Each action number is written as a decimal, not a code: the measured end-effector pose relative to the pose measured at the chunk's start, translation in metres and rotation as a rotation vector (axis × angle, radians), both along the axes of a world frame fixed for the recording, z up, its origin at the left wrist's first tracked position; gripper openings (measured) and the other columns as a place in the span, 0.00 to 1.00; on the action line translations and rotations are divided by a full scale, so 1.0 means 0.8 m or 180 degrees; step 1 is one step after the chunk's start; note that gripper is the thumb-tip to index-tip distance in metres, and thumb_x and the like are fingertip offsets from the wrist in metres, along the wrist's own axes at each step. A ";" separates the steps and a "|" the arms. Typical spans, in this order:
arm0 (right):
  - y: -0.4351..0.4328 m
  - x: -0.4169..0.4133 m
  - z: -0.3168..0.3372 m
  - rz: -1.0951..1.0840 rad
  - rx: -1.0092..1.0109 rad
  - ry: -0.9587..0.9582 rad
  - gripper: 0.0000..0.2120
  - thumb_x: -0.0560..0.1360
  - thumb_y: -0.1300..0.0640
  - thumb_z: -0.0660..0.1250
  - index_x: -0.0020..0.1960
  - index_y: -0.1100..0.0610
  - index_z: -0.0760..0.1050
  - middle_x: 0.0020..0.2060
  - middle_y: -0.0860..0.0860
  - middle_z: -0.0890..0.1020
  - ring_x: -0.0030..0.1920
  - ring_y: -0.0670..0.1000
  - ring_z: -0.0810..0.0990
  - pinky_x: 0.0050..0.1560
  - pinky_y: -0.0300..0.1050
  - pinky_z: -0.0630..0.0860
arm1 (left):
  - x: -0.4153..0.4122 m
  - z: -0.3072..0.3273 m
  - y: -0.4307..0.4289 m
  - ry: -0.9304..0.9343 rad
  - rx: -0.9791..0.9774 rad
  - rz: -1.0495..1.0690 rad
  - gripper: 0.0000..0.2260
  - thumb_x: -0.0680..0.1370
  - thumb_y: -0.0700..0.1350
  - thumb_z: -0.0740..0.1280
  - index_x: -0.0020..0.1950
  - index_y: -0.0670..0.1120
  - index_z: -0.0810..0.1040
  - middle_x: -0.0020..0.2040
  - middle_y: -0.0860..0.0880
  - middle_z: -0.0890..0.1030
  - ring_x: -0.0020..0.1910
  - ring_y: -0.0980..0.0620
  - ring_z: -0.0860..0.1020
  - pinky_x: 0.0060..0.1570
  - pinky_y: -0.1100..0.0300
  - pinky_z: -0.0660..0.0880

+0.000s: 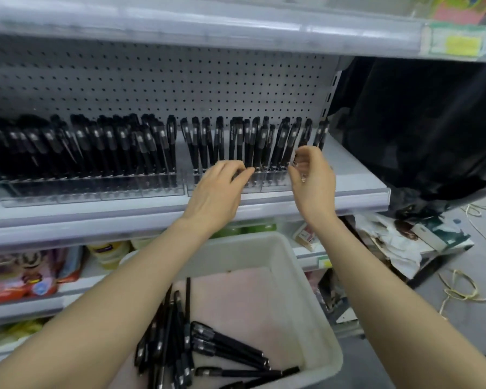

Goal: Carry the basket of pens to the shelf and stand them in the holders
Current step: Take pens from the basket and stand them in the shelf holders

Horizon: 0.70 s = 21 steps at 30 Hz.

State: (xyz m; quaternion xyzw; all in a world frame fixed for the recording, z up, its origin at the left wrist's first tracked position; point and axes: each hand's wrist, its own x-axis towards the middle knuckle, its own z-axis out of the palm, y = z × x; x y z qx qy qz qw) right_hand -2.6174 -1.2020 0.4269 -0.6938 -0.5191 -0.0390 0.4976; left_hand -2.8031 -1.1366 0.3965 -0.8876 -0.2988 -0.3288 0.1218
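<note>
Both hands up at the shelf (351,196), working the right holder (267,186), a clear tray with its standing pens (237,143) spaced loosely and leaning at different angles. Left holder (96,190) is packed tight with its own row. Left hand (222,189): fingers curled, tips closed on the lower barrel of one pen (258,153) where it enters the tray. Right hand (313,175): fingers loosely curled at the tray's right end, thumb and forefinger near each other; cannot tell whether they pinch anything. The basket (306,279) sits below and in front of the shelf, between the forearms, with a heap of loose pens (208,349) lying flat in it, so plenty is left to stand. Risks, as I judge them: the leaning pens stand close together, and a nudge from either set of knuckles could tip one into its neighbours and knock down several at once. A pen pushed in off-angle may miss its slot and slide out over the shelf lip, landing in the basket at best or on the floor to the right. The clear tray looks light; pressing sideways could shift it along the shelf. How the basket is supported is out of view, so a forearm bump might unsettle it.
</note>
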 end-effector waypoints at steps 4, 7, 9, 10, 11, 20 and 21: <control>-0.038 -0.058 -0.048 0.0176 0.0091 -0.0195 0.08 0.74 0.66 0.65 0.49 0.55 0.74 0.43 0.48 0.78 0.44 0.50 0.76 0.45 0.45 0.75 | -0.032 -0.005 0.005 0.0028 -0.0009 0.0095 0.23 0.75 0.34 0.68 0.71 0.41 0.72 0.63 0.41 0.75 0.61 0.41 0.72 0.61 0.46 0.72; -0.051 -0.108 -0.096 0.1069 -0.0972 -0.0572 0.09 0.72 0.68 0.65 0.47 0.57 0.80 0.43 0.53 0.82 0.45 0.55 0.79 0.48 0.48 0.74 | -0.040 -0.009 0.008 0.0001 -0.0005 0.0065 0.23 0.75 0.34 0.67 0.70 0.41 0.72 0.62 0.41 0.75 0.60 0.40 0.72 0.62 0.46 0.71; -0.054 -0.140 -0.130 0.1828 -0.1900 -0.0922 0.12 0.74 0.67 0.64 0.52 0.56 0.81 0.49 0.56 0.83 0.51 0.59 0.80 0.53 0.49 0.74 | -0.040 -0.009 0.005 -0.0017 -0.0055 0.0062 0.22 0.76 0.34 0.67 0.71 0.40 0.72 0.63 0.41 0.74 0.61 0.39 0.72 0.63 0.46 0.70; -0.056 -0.154 -0.145 0.2101 -0.2247 -0.1018 0.13 0.75 0.66 0.63 0.55 0.55 0.81 0.52 0.57 0.83 0.54 0.59 0.80 0.55 0.49 0.75 | -0.040 -0.010 0.003 -0.0036 -0.0084 0.0060 0.22 0.76 0.34 0.67 0.71 0.40 0.72 0.63 0.41 0.74 0.61 0.39 0.72 0.63 0.46 0.70; -0.057 -0.167 -0.156 0.2274 -0.2525 -0.1075 0.13 0.77 0.63 0.63 0.58 0.54 0.80 0.55 0.57 0.83 0.56 0.59 0.79 0.57 0.49 0.74 | -0.040 -0.010 0.002 -0.0064 -0.0113 0.0059 0.23 0.76 0.34 0.67 0.71 0.40 0.72 0.63 0.41 0.74 0.61 0.39 0.72 0.63 0.46 0.70; -0.059 -0.166 -0.169 0.1890 -0.3184 -0.0982 0.08 0.73 0.58 0.69 0.50 0.58 0.83 0.50 0.57 0.84 0.52 0.59 0.80 0.55 0.47 0.76 | -0.046 -0.015 0.001 -0.0214 -0.0197 -0.0124 0.24 0.76 0.31 0.67 0.72 0.39 0.71 0.65 0.41 0.73 0.66 0.41 0.68 0.64 0.46 0.72; -0.061 -0.155 -0.168 0.1735 -0.3167 -0.0936 0.08 0.73 0.60 0.68 0.49 0.58 0.84 0.49 0.56 0.85 0.51 0.59 0.81 0.55 0.47 0.77 | -0.046 -0.018 -0.002 -0.0283 -0.0184 -0.0176 0.24 0.75 0.30 0.66 0.71 0.39 0.71 0.65 0.41 0.73 0.67 0.41 0.68 0.64 0.46 0.72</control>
